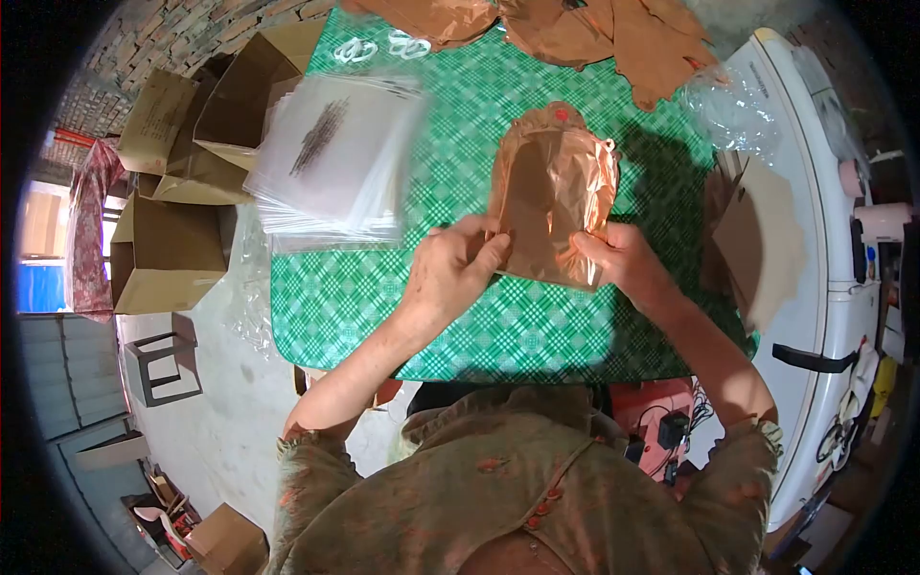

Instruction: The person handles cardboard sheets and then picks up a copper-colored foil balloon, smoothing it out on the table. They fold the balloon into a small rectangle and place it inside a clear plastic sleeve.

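Over the green table a flat, copper-coloured foil balloon (546,192) is held up between my two hands, its shiny surface creased and a small red spot near its top edge. My left hand (450,264) pinches the lower left side between thumb and fingers. At the lower right, my right hand (618,257) is closed on the edge, thumb on top. Left of the balloon lies a stack of clear plastic bags (369,144) with dark print. More copper foil balloons (561,34) are spread along the far edge.
A green checked cloth (355,307) covers the table. White ribbon coils (355,50) lie at the far left. Crumpled clear plastic (733,115) and cardboard pieces (762,244) are at the right, beside a white fridge-like cabinet (800,125). Open cardboard boxes (177,244) stand to the left.
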